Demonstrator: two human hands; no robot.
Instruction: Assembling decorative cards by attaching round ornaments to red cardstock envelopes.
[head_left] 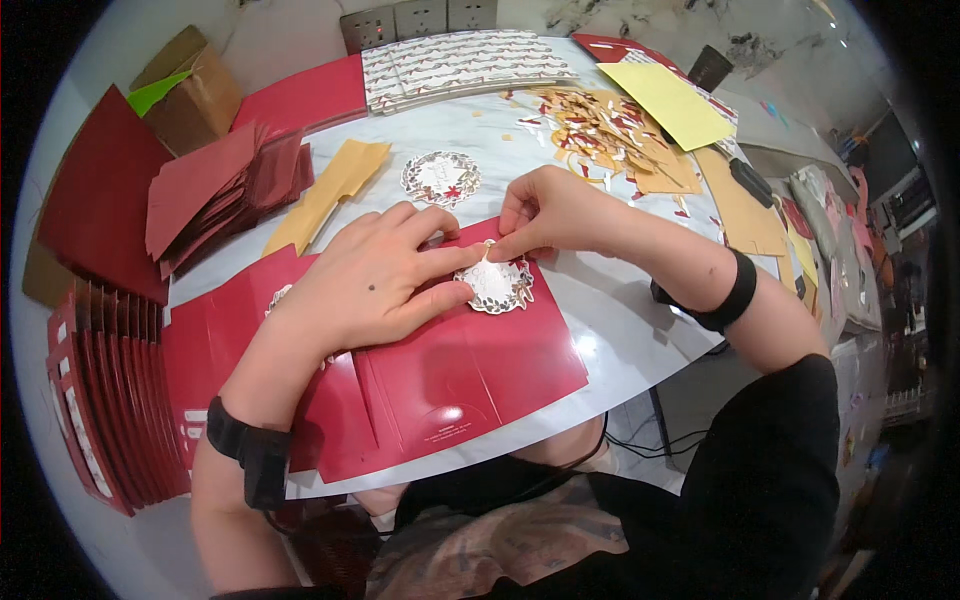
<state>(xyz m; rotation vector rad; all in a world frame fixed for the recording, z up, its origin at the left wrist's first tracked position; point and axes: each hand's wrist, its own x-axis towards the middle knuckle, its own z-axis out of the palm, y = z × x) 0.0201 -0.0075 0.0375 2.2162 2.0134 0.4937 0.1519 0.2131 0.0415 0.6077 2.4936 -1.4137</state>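
Note:
A white paper cut-out (500, 292) with a printed leafy wreath edge lies against a red folded card sheet (520, 345). My left hand (375, 275) reaches across the sheet, its index finger and thumb holding the cut-out's left side, the other fingers bent. At the cut-out's top edge, my right hand (545, 215) is closed in a pinch, fingers curled and a fingertip meeting my left index finger. A small tan bit shows between the fingertips; I cannot tell what it is. Beyond my hands lies a similar round wreath cut-out (441, 178). Another is partly hidden beneath my left hand.
Dark red card pieces (205, 195) are stacked at left, above upright red folders (115, 400). A tan paper strip (335, 190) lies nearby. Patterned sheets (455, 70), a pile of paper scraps (600, 135) and a yellow sheet (670, 105) occupy the far side.

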